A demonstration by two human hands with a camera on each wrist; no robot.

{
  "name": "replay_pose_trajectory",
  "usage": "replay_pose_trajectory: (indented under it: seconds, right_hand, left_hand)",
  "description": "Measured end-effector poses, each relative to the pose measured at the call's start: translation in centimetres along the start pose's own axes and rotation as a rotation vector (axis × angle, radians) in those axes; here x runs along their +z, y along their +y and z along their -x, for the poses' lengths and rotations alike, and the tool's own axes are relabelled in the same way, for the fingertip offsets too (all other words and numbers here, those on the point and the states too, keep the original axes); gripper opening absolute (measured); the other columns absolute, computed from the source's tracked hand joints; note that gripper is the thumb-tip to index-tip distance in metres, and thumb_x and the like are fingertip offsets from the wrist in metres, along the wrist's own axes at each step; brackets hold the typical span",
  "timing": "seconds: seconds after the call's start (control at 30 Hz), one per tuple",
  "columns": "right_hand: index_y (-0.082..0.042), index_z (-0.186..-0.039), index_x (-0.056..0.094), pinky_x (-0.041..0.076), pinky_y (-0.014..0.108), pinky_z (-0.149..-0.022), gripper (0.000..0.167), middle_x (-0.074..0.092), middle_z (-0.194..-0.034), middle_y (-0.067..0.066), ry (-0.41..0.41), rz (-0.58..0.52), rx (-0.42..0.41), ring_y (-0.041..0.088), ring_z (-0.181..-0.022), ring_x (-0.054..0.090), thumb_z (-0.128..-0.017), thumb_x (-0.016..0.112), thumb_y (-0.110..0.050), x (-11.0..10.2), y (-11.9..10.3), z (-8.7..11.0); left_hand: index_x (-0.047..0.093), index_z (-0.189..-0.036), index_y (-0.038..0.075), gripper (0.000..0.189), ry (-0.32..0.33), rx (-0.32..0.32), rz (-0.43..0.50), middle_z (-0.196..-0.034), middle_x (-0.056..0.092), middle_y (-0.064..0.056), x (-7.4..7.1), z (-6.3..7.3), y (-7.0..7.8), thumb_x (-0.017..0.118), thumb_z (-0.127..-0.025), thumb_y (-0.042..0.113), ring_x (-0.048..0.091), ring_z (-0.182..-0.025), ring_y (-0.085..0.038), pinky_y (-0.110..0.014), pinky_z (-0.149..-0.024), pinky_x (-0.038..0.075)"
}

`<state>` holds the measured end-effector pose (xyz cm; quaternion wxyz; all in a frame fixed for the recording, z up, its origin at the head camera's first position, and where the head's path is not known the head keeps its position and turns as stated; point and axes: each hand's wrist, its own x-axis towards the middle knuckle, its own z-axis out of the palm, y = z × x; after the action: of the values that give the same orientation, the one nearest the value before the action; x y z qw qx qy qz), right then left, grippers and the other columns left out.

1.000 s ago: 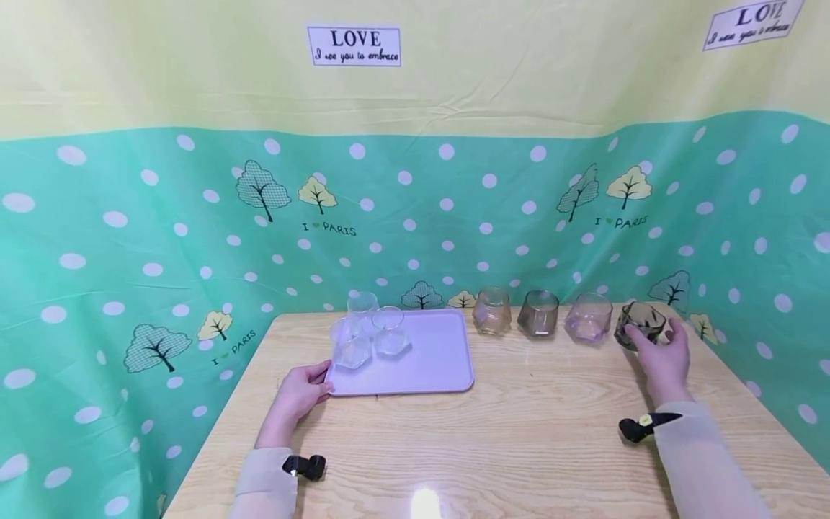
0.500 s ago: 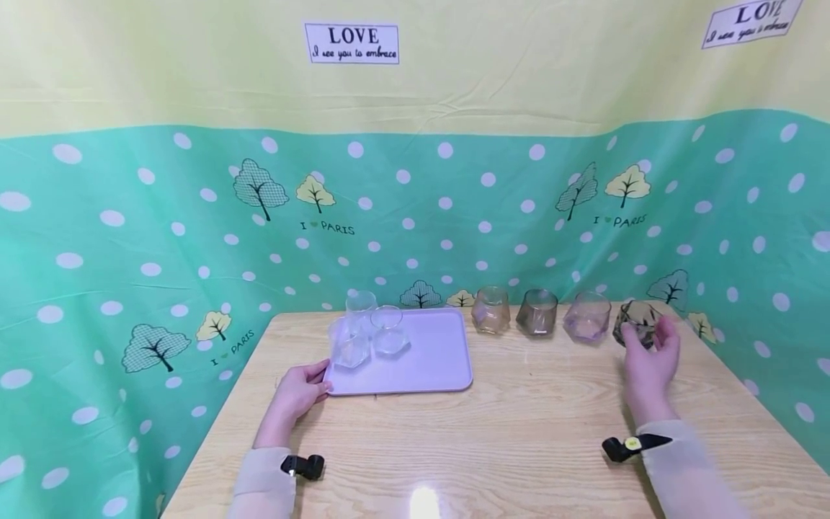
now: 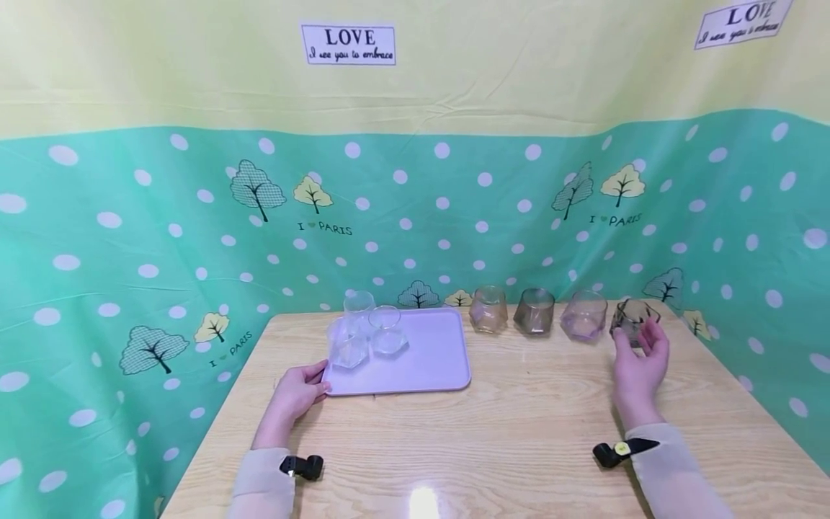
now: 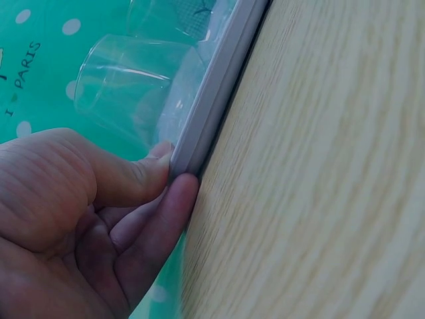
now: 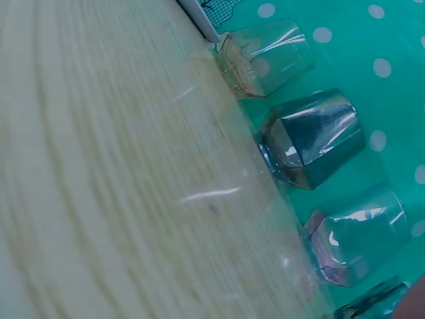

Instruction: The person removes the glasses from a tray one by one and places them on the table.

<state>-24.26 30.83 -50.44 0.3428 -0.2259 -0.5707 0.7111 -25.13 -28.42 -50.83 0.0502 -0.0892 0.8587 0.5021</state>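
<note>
At the far left, I am pinching the near-left corner of the lilac tray [image 3: 431, 364] with my left hand [image 3: 298, 393], thumb against the rim. The tray is lying flat on the wooden table [image 3: 506, 447], and I am judging it light, stiff and smooth, best held by its raised rim. On its left half, three clear glasses [image 3: 390, 339] are standing close together; I am taking them to be brittle and quick to slide if the tray tips. Right of the tray, an amber glass [image 3: 488, 317], a smoky glass [image 3: 534, 317] and a pale purple glass [image 3: 584, 321] are standing upright in a row. At the row's right end, the dark faceted glass [image 3: 629, 316] is standing on the table, with my right hand [image 3: 638, 367] just in front of it. There my fingers are bending loosely, a gap showing between them and the thumb; whether they are touching it, I cannot tell. I am expecting it to feel hard, fairly heavy at the base and slippery, so its faceted sides are offering the surest hold.
</note>
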Motion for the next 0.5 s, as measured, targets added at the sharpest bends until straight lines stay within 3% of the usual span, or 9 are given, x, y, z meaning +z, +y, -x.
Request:
replay_pose_trajectory:
  seconds: [0.3, 0.5]
  right_hand:
    - [-0.018, -0.156, 0.049, 0.047, 0.014, -0.098, 0.06, 0.053, -0.147, -0.003, -0.016, -0.042, 0.034, 0.013, -0.131, 0.049, -0.102, 0.074, -0.013, 0.4, 0.0, 0.5]
    - [-0.015, -0.151, 0.054, 0.05, 0.01, -0.093, 0.052, 0.057, -0.142, 0.0, -0.098, -0.024, 0.005, 0.008, -0.12, 0.052, -0.103, 0.07, -0.007, 2.7, -0.5, 3.1]
  left_hand:
    - [0.049, -0.155, -0.005, 0.057, -0.007, 0.018, -0.016, -0.155, 0.048, -0.03, -0.1, 0.0, -0.1, 0.067, -0.101, -0.006, 0.062, -0.133, -0.041, -0.032, -0.084, 0.065]
    - [0.049, -0.154, -0.005, 0.058, -0.003, 0.017, -0.006, -0.154, 0.05, -0.03, -0.1, 0.0, -0.1, 0.068, -0.1, -0.006, 0.064, -0.131, -0.039, -0.032, -0.083, 0.065]
